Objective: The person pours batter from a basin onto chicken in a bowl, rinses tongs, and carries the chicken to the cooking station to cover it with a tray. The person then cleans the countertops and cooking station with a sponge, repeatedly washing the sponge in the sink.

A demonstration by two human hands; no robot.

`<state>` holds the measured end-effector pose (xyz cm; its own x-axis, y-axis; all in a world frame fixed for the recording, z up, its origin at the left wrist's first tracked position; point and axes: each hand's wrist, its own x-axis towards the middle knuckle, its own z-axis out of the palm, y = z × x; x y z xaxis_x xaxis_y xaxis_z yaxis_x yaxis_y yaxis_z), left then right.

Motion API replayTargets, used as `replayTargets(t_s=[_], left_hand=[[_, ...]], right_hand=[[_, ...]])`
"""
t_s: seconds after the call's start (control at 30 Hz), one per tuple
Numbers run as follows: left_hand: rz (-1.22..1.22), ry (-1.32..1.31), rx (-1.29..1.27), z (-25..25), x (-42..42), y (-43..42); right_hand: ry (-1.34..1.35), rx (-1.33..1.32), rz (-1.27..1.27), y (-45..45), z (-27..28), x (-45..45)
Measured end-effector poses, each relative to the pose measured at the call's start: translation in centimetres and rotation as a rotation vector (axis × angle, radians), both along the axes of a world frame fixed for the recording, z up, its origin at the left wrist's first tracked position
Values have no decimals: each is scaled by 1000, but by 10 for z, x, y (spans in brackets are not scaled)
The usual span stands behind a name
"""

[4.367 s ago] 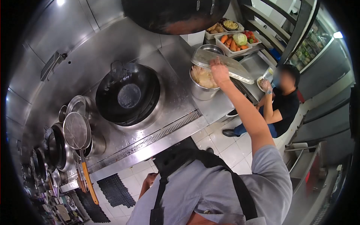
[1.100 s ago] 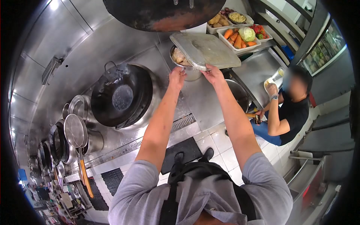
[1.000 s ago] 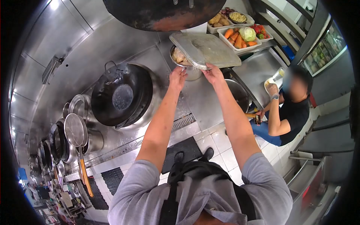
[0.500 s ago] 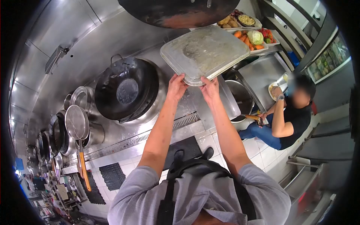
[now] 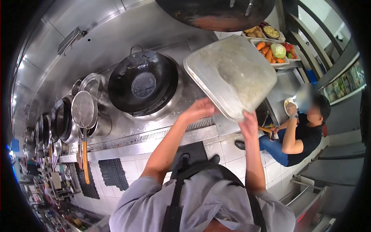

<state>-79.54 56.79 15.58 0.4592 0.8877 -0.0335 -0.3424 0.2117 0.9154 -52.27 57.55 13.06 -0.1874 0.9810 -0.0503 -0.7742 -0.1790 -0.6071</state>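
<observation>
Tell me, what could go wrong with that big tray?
The tray might slip: the right hand grips it near one corner, and the left hand is blurred, so its hold is unclear.
It might bump the carrots, which look close to it in this view.
If swung to the right, it might hit the person there.

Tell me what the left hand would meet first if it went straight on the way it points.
Most likely the metal lid, at its near left rim, right by the blurred fingertips of the left hand. Whether they already touch it is unclear.
</observation>
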Motion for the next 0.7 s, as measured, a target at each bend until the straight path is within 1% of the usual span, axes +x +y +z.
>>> replayTargets(t_s=[0.03,0.07,0.1,0.17,0.2,0.23,0.27,0.3,0.37,0.43,0.53,0.57,0.6,0.67,0.7], left_hand=[[-95,117,15,-8,-9,-18],[-120,215,-41,-19,-19,-39],[-146,315,-89,-31,-30,-55],[-131,401,-128,-82,-55,-81],[-125,416,-116,-99,-68,-96],[-116,433,-106,-112,-81,-111],[-109,451,-96,-118,-93,-123],[-107,475,-107,-110,-101,-133],[-107,520,-119,-78,-111,-151],[-71,562,-89,-67,-123,-161],[-17,546,-42,-43,-130,-166],[2,528,-27,-32,-132,-167],[36,473,-7,-16,-130,-170],[94,365,29,20,-127,-175],[126,263,69,30,-129,-177]], right_hand=[[-43,37,13,-18,4,17],[-71,7,26,-37,7,37],[-103,48,11,-50,5,53],[-144,129,-11,-71,6,81],[-230,117,-94,-84,11,89],[-320,169,-109,-92,23,91],[-450,161,-161,-101,37,91],[-527,188,-181,-109,44,94],[-681,256,-222,-122,57,92],[-841,333,-269,-136,71,86],[-975,335,-282,-160,83,68],[-1092,310,-232,-168,91,60],[-1114,372,-283,-174,98,38],[-1567,613,-215,-183,126,7],[-1553,812,-253,-181,130,-13]])
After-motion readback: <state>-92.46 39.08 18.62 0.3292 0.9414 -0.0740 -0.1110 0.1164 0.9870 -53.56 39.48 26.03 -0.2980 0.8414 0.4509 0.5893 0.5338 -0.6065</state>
